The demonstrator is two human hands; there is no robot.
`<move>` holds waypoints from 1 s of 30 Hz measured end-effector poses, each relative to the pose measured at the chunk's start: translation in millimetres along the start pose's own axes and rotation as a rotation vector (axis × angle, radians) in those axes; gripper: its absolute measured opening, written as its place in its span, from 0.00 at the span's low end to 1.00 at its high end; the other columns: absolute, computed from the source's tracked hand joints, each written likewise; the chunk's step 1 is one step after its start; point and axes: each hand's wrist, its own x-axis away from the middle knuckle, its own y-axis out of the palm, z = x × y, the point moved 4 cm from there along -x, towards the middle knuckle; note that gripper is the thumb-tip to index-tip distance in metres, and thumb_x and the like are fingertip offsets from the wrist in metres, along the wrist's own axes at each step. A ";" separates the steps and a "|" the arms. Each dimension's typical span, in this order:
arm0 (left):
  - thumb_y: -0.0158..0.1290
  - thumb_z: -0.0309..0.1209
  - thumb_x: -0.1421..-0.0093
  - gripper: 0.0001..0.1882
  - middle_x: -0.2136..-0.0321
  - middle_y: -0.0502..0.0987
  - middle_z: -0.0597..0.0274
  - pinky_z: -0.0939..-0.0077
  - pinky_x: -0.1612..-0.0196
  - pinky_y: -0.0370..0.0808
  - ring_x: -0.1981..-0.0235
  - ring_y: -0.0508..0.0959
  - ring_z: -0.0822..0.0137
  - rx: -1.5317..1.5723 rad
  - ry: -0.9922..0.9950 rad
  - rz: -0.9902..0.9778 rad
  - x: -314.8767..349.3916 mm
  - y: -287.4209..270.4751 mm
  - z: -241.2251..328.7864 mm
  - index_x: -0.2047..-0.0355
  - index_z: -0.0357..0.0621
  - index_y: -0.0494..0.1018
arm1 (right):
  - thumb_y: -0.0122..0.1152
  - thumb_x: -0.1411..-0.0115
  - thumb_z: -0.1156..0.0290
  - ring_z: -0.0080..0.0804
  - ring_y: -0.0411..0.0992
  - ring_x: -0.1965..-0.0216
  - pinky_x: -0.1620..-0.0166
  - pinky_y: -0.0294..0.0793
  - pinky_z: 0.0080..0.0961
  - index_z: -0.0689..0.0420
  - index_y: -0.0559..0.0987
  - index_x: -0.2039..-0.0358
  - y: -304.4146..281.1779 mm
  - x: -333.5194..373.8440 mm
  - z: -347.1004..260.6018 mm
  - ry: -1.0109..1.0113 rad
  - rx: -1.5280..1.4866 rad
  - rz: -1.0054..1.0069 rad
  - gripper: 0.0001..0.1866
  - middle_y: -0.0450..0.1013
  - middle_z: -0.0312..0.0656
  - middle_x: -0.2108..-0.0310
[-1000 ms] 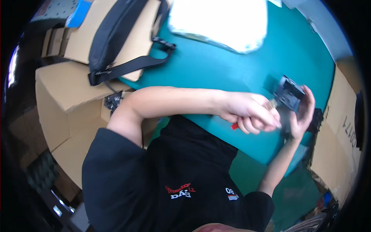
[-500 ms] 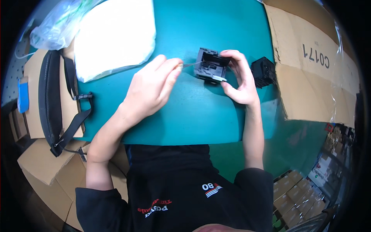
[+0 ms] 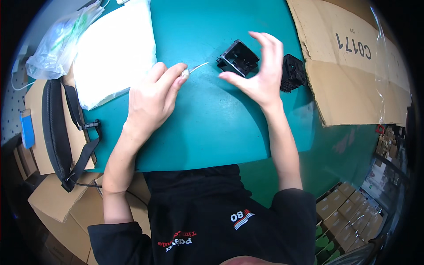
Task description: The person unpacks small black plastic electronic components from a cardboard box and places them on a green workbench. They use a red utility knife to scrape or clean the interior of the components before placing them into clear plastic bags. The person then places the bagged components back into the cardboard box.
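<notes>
Blk belt bag (image 3: pixel 56 128) on cardbd (image 3: pixel 78 143), L; wht pkg (image 3: pixel 112 53) w/ clr plastic bag (image 3: pixel 57 48) beside.

A head-worn fisheye camera is facing down, closely viewing the bare left hand (image 3: pixel 151 98), bare right hand (image 3: pixel 264 79) and flat green tabletop (image 3: pixel 212 137).

Green tabletop (image 3: pixel 198 132) with white package (image 3: pixel 115 53), two black housings (image 3: pixel 240 58)

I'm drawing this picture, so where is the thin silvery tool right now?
In the head view, the thin silvery tool is slightly left of centre, gripped in the left hand, its tip left of the open black box.
</notes>
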 end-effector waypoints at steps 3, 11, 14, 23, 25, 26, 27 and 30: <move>0.61 0.34 0.37 0.11 0.76 0.71 0.61 0.65 0.76 0.71 0.79 0.74 0.59 0.003 0.055 0.043 0.5 4.2 -6.2 0.55 0.47 0.81 | 0.84 0.58 0.57 0.43 0.76 0.56 0.51 0.77 0.35 0.59 0.76 0.48 13.8 -0.6 -3.4 0.038 -0.133 -0.172 0.39 0.73 0.46 0.52; 0.62 0.35 0.38 0.14 0.79 0.68 0.64 0.66 0.77 0.71 0.81 0.73 0.62 -0.046 0.095 -0.009 -4.0 -4.7 7.2 0.52 0.51 0.82 | 0.80 0.55 0.65 0.45 0.74 0.47 0.47 0.76 0.35 0.60 0.74 0.41 11.3 11.7 -19.4 -0.003 -0.434 -0.399 0.39 0.76 0.47 0.52; 0.62 0.35 0.38 0.15 0.80 0.67 0.65 0.67 0.79 0.70 0.82 0.73 0.64 -0.061 0.098 -0.048 1.4 -2.5 14.2 0.51 0.53 0.82 | 0.82 0.57 0.62 0.44 0.75 0.50 0.48 0.77 0.35 0.61 0.76 0.45 11.4 13.2 -21.6 0.071 -0.410 -0.321 0.39 0.76 0.48 0.54; 0.62 0.37 0.38 0.13 0.80 0.67 0.66 0.68 0.80 0.69 0.83 0.73 0.64 -0.096 0.058 -0.175 7.3 -6.9 27.8 0.54 0.54 0.83 | 0.86 0.61 0.59 0.39 0.76 0.56 0.53 0.78 0.31 0.62 0.79 0.52 18.4 20.4 -12.8 0.084 -0.406 -0.312 0.37 0.77 0.46 0.57; 0.62 0.37 0.38 0.12 0.80 0.67 0.65 0.67 0.80 0.69 0.83 0.73 0.64 -0.088 0.048 -0.184 8.2 -6.5 27.6 0.55 0.54 0.83 | 0.86 0.61 0.59 0.39 0.76 0.56 0.53 0.78 0.31 0.62 0.79 0.53 19.2 20.4 -12.7 0.073 -0.408 -0.300 0.37 0.77 0.45 0.57; 0.62 0.37 0.38 0.12 0.80 0.67 0.65 0.67 0.80 0.69 0.83 0.74 0.64 -0.084 0.043 -0.188 8.5 -6.1 27.1 0.55 0.54 0.83 | 0.86 0.61 0.59 0.39 0.76 0.57 0.54 0.78 0.31 0.62 0.79 0.53 19.4 20.2 -12.6 0.067 -0.409 -0.294 0.37 0.77 0.45 0.57; 0.62 0.37 0.38 0.12 0.80 0.68 0.65 0.67 0.80 0.69 0.83 0.74 0.63 -0.089 0.042 -0.190 8.5 -6.1 26.9 0.55 0.54 0.83 | 0.86 0.61 0.58 0.39 0.77 0.58 0.54 0.78 0.32 0.62 0.79 0.54 19.6 20.0 -12.3 0.062 -0.405 -0.290 0.37 0.77 0.46 0.58; 0.62 0.38 0.38 0.11 0.80 0.68 0.64 0.66 0.80 0.69 0.83 0.74 0.63 -0.097 0.036 -0.197 8.3 -6.0 26.4 0.56 0.54 0.83 | 0.87 0.61 0.57 0.41 0.78 0.60 0.56 0.80 0.33 0.62 0.79 0.55 19.8 18.8 -11.8 0.050 -0.399 -0.284 0.36 0.77 0.47 0.59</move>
